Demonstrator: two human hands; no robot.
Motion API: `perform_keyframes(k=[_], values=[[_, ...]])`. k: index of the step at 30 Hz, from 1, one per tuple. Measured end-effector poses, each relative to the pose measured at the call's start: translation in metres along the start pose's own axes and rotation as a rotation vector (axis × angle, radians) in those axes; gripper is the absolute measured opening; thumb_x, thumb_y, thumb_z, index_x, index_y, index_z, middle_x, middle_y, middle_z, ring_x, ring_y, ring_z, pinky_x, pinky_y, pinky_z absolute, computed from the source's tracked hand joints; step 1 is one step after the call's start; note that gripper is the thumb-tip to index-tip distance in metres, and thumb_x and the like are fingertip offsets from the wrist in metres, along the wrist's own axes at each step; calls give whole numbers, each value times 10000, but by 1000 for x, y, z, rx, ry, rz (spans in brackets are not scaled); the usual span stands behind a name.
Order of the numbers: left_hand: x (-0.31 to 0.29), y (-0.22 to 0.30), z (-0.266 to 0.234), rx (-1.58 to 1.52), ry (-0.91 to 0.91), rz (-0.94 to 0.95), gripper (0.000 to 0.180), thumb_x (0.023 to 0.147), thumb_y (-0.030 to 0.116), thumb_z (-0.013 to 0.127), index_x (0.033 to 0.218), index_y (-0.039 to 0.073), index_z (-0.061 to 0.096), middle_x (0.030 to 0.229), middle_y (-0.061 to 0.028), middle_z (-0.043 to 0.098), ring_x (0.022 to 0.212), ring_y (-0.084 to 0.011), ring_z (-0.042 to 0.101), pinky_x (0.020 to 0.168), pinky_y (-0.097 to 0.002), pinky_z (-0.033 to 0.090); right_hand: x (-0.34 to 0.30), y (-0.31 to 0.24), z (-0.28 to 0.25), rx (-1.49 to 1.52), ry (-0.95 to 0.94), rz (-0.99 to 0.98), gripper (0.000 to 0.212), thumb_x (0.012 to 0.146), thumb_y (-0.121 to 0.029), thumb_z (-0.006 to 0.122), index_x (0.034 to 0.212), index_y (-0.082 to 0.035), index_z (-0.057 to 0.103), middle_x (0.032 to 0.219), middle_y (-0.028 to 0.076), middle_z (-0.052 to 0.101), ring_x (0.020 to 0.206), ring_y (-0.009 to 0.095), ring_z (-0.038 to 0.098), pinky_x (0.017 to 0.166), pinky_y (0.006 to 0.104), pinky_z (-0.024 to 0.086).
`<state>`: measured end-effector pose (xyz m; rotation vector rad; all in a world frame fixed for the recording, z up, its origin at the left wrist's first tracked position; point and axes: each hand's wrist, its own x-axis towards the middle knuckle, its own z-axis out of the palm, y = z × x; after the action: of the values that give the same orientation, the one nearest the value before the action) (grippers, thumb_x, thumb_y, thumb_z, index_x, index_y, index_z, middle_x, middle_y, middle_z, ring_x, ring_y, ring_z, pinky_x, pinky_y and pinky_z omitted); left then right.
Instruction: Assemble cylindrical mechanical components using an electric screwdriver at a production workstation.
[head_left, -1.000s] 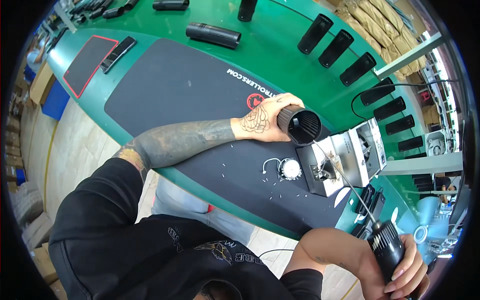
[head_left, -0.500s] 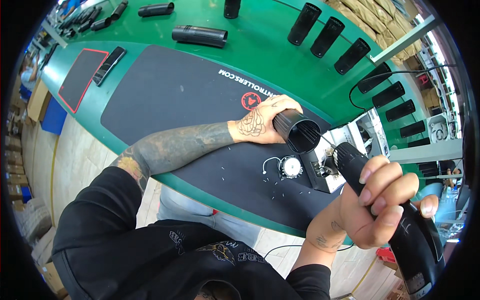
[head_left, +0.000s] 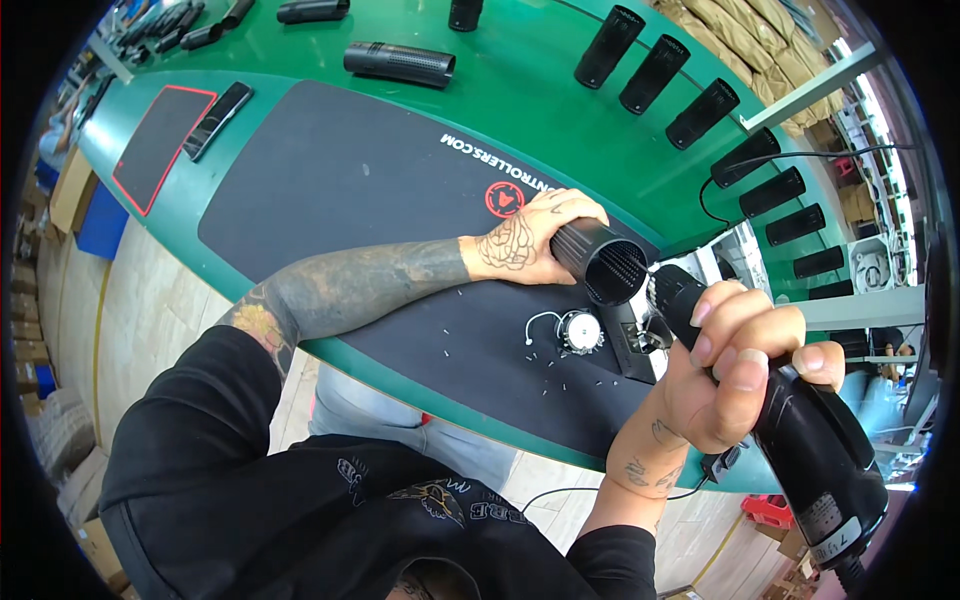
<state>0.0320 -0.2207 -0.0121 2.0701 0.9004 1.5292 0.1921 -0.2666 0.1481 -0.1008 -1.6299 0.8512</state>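
My left hand point(head_left: 528, 240) is wrapped round a black perforated tube point(head_left: 598, 262), its open end turned toward the right. In my right hand point(head_left: 740, 360) is a black electric screwdriver point(head_left: 822, 450), gripped near its front. Its nose sits close to the tube's open end, and the thin bit reaches toward the inside; the tip is hidden. Below the tube, a small round silver part point(head_left: 580, 332) with a white wire lies on the dark mat point(head_left: 330, 170). Several tiny screws point(head_left: 548, 380) are scattered beside it. A metal-and-black benchtop device point(head_left: 632, 350) stands partly behind the tube and screwdriver.
Several black tubes point(head_left: 655, 72) stand along the green table's point(head_left: 520, 95) far and right sides. Another tube point(head_left: 400, 64) lies at the back. A phone point(head_left: 217, 122) lies beside a red-edged pad point(head_left: 165, 150) at left. A black cable point(head_left: 705, 195) and a metal beam point(head_left: 810, 88) are at right.
My right hand has moved left and slightly up with the screwdriver, bringing its nose nearer the tube's open end. The left hand keeps its hold on the tube, nearly still.
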Motion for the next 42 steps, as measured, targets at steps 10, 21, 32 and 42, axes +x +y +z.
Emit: perform_keyframes(k=[10,21,32,42], values=[[2,-14,-3,-137,80,-282,665,623,52,700,1199,59,368,1106,-131,451,1081,-288,457,885,-369,414,11,-95,-39,-24,470,-111,106,739,-95,574,714,-78,473,587,-39,402,484,56,404,549,213,334],[3,-12,-15,3,53,-71,555,604,54,783,1061,59,467,1110,-113,499,1045,-206,512,882,-317,435,18,-64,-53,235,181,348,341,833,-90,531,1110,-84,331,652,-15,410,518,91,433,561,284,384],[3,-12,-12,-49,-49,-63,546,621,113,794,1077,59,498,1041,-89,539,966,-212,553,858,-323,446,6,-60,-7,142,284,-108,192,764,-193,567,686,-130,403,614,-57,421,509,48,420,577,240,330],[5,-12,-8,-51,-36,-94,547,529,83,751,1026,64,525,982,-85,554,926,-261,561,812,-340,454,4,-16,-11,-56,-113,95,312,838,-70,431,1124,-187,389,660,-6,355,560,120,394,629,341,354]])
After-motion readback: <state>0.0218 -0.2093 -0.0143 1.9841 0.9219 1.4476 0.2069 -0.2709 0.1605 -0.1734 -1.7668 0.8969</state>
